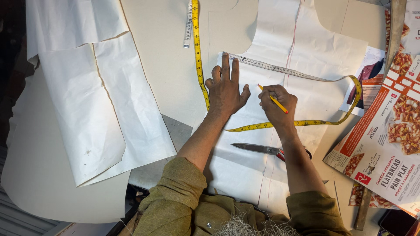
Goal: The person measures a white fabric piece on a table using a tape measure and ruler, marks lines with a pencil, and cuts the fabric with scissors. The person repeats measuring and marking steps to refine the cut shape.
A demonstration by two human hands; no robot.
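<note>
Pencil [274,100], yellow, gripped in right hand [277,105], tip on white paper pattern [306,52]. Left hand [225,89] open, flat, pressing paper beside tape measure [199,61].

A pale beige table [166,52] carries everything here. The landmark is the white paper pattern sheet [315,52] spread across its middle. Left of that sheet lie large torn white paper pieces [109,109], overlapping each other. To its right, flattened food cartons [389,148] in orange and white sit on the table edge, beside a long wooden stick [396,30].
</note>
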